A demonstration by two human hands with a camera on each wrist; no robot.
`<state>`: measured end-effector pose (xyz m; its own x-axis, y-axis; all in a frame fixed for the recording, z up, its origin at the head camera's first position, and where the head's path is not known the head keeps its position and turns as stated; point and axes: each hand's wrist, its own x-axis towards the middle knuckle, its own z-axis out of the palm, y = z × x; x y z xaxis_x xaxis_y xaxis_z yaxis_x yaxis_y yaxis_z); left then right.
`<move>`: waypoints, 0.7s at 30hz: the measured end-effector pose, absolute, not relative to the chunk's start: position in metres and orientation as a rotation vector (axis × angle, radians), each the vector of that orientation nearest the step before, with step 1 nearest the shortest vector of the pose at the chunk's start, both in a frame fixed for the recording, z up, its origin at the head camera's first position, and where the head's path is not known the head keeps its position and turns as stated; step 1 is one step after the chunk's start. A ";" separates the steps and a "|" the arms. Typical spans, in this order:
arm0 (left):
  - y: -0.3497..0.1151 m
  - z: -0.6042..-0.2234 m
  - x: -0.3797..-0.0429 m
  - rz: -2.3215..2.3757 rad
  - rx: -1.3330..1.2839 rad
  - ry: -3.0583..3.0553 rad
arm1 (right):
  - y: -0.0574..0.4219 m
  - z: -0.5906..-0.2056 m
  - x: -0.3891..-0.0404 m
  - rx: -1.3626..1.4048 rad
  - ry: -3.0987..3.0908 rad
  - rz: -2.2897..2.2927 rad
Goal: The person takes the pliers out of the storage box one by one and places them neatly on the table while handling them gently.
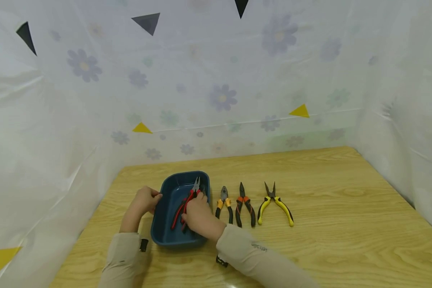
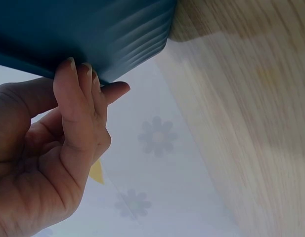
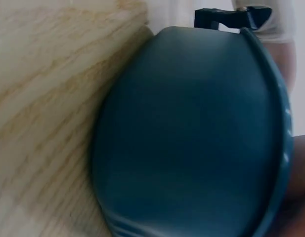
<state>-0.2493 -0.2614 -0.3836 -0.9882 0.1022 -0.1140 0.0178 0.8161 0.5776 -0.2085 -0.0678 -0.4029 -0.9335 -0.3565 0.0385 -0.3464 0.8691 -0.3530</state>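
Note:
A dark blue tray point(image 1: 174, 196) stands on the table in the head view. My left hand point(image 1: 147, 199) pinches its left rim; in the left wrist view the left hand's fingers point(image 2: 75, 98) press the outer wall just under the rim. Red-and-black-handled pliers point(image 1: 178, 215) lie in the tray, their metal jaws toward the far right corner. My right hand point(image 1: 200, 216) reaches inside over the tray's right half, fingers curled down around pliers there. The hand covers much of them, and a second dark tip shows beside its fingers. The right wrist view shows mostly the outer tray wall point(image 3: 187, 133).
Right of the tray, in a row, lie orange-and-black pliers point(image 1: 220, 204), red-and-black long-nose pliers point(image 1: 239, 208) and spread yellow-handled pliers point(image 1: 264, 205). The wooden table point(image 1: 331, 208) meets white flowered sheeting point(image 1: 201, 88) at the back and sides.

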 end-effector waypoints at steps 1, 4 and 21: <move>-0.261 -0.384 -0.249 0.908 0.093 2.858 | -0.069 -0.403 -0.208 -0.553 3.024 -0.531; -0.262 -0.384 -0.250 0.913 0.094 2.861 | -0.074 -0.405 -0.205 -0.490 3.065 -0.460; -0.262 -0.385 -0.249 0.903 0.127 2.874 | -0.108 -0.421 -0.207 -0.202 3.198 0.173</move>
<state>-0.2488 -0.2620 -0.3848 -0.9885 0.1176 -0.0952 0.0420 0.8178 0.5740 -0.2070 -0.1080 -0.4207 -0.9898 -0.1289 0.0599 -0.1217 0.9863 0.1118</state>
